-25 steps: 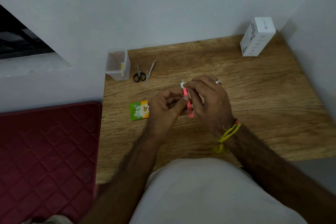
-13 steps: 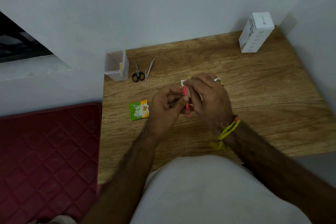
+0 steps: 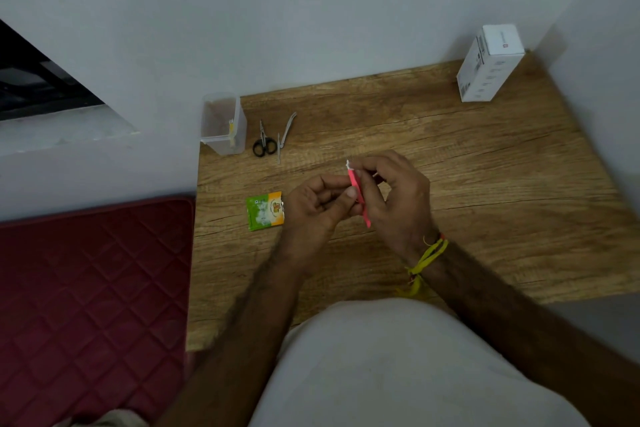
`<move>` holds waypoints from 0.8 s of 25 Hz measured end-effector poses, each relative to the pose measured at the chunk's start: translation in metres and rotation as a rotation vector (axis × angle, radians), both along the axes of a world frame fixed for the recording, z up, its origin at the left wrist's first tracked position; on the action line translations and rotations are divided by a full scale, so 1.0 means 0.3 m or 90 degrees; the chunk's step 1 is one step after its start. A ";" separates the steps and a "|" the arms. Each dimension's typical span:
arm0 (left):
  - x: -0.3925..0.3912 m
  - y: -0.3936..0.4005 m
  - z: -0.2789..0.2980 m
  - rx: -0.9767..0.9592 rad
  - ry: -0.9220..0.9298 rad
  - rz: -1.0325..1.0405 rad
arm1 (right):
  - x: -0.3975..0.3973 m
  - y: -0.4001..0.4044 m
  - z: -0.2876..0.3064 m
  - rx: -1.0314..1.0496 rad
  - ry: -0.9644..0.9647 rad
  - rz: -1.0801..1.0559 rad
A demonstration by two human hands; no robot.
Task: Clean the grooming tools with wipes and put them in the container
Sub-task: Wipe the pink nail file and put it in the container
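Wiping is judged under way: a pink tool (image 3: 358, 196) is pinched by the left hand (image 3: 317, 206) while a wipe (image 3: 348, 164) (barely visible) is pinched by the right hand (image 3: 394, 198), the container (image 3: 223, 125) coming next.

Wooden tabletop (image 3: 485, 184), oak-grain finish, set into a corner formed by two plain pale grey walls (image 3: 311, 10). To its left, a dark red quilted mat (image 3: 86, 288) with diamond stitching lies below table level. Upper left: a dark window opening (image 3: 27, 80) above a pale sill. Lighting is dim and even
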State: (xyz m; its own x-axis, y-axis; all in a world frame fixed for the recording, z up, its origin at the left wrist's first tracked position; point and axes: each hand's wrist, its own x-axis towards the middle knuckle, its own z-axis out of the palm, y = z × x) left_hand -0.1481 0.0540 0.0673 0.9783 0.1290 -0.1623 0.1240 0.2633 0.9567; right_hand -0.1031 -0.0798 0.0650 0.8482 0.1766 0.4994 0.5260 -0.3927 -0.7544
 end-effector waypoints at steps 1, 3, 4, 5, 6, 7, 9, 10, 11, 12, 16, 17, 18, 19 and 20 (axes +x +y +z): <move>0.001 -0.002 0.001 0.004 0.000 0.004 | -0.005 0.004 -0.002 0.016 0.017 -0.001; 0.007 -0.007 0.004 0.011 0.005 0.014 | -0.003 0.004 -0.006 0.031 0.031 0.000; 0.009 -0.009 0.006 0.014 0.011 0.020 | 0.000 0.003 -0.005 0.038 0.036 -0.002; 0.010 -0.010 0.008 0.016 0.017 0.024 | 0.001 0.002 -0.004 0.046 0.041 -0.004; 0.010 -0.012 0.007 0.016 0.022 0.029 | -0.001 0.002 -0.002 0.056 0.047 -0.004; 0.009 -0.012 0.006 0.014 0.026 0.035 | -0.004 0.003 0.000 0.069 0.058 0.002; 0.007 -0.010 0.003 0.006 0.037 0.046 | -0.011 0.006 0.003 0.109 0.105 0.020; 0.006 -0.011 0.000 0.002 0.045 0.051 | -0.011 0.005 0.004 0.131 0.136 0.023; 0.005 -0.011 -0.001 -0.001 0.050 0.056 | -0.011 0.003 0.005 0.151 0.161 0.018; 0.004 -0.011 -0.001 -0.006 0.053 0.060 | -0.009 -0.001 0.008 0.163 0.171 0.003; 0.011 -0.001 -0.005 -0.041 0.053 0.056 | -0.001 0.003 0.031 0.080 0.074 -0.001; 0.011 0.002 -0.009 -0.043 0.048 0.047 | -0.002 0.008 0.033 0.051 0.049 0.015; 0.010 0.004 -0.013 -0.045 0.044 0.040 | -0.002 0.011 0.031 0.024 0.029 0.027; 0.007 0.006 -0.017 -0.048 0.039 0.037 | 0.000 0.010 0.028 0.000 0.013 0.036; 0.004 0.007 -0.019 -0.051 0.034 0.036 | 0.003 0.007 0.024 -0.018 0.000 0.041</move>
